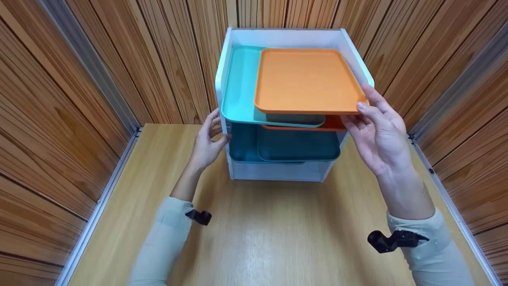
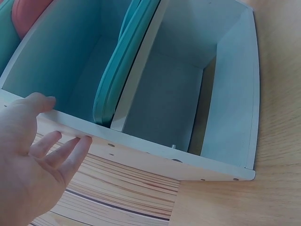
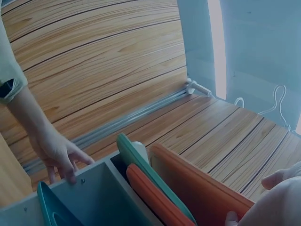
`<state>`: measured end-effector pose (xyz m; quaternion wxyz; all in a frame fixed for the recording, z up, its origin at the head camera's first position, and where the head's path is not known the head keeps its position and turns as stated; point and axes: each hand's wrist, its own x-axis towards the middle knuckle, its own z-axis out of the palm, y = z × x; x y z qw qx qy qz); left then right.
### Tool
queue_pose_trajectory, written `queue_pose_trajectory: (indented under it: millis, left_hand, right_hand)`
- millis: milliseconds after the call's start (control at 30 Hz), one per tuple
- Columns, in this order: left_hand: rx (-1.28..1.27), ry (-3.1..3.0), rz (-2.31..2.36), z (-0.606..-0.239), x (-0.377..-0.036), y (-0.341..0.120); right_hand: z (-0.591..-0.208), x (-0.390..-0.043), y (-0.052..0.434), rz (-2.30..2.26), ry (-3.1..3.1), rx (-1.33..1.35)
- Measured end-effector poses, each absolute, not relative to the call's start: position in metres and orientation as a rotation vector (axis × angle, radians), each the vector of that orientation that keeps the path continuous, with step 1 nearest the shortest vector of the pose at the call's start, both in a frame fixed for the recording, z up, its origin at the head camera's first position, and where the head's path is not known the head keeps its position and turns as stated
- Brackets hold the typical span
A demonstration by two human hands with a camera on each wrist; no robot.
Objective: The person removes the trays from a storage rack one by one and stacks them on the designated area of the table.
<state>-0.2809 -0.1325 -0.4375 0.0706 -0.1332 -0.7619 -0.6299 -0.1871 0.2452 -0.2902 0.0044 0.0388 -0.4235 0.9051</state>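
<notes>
— Where is the orange tray [image 1: 307, 79]?
— Atop the white shelf unit [image 1: 238, 39] at the desk's [image 1: 274, 230] far edge, overlapping a teal tray [image 1: 238, 91]. The right hand [image 1: 377, 131] pinches its near right corner.
— And the left hand [image 1: 206, 145]?
— Fingers relaxed, resting against the unit's left wall.

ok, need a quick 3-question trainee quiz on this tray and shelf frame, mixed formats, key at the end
1. True or false: the right hand grips the near right corner of the orange tray.
2. Multiple choice: where is the left hand?
A. holding the light teal tray
B. against the left side panel of the white shelf unit
C. flat on the wooden table
3. Fill in: on the level under the top trays, a dark teal tray lies with a second ____ tray showing just above it.

Key: 1 true; 2 B; 3 orange.
</notes>
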Motion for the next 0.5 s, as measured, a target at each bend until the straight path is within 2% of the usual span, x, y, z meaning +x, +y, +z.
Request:
queue_pose_trajectory:
  millis: [500]
  left_hand:
    - [-0.433, -2.283, -1.882, -0.438, -0.28, -0.134]
  right_hand:
    - [-0.302, -0.196, 0.23, 2.587, -1.459, -0.068]
